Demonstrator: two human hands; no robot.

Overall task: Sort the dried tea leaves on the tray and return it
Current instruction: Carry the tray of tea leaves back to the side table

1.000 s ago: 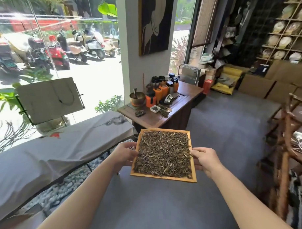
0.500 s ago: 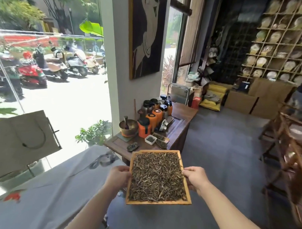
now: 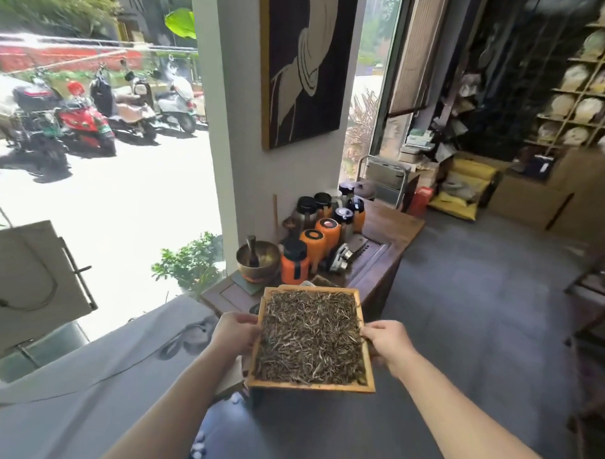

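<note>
A square wooden tray (image 3: 311,387) is held in the air in front of me, roughly level. Dried tea leaves (image 3: 311,336) cover its whole inside, brown with pale strands. My left hand (image 3: 235,331) grips the tray's left edge. My right hand (image 3: 388,340) grips its right edge, thumb on the rim. The tray's far edge overlaps the near end of a dark wooden table (image 3: 383,228) in view.
The wooden table carries several orange and black canisters (image 3: 295,261) and a bronze bowl (image 3: 258,260). A grey cloth-covered bench (image 3: 93,376) lies at the left. Wooden chairs (image 3: 596,308) stand at the right, shelves with wrapped tea cakes (image 3: 587,84) at the back. Grey floor (image 3: 463,303) stretches ahead.
I have moved forward toward the wooden table with the tray in both hands. The table and canisters appear closer, and the tray now overlaps the table's near end.
</note>
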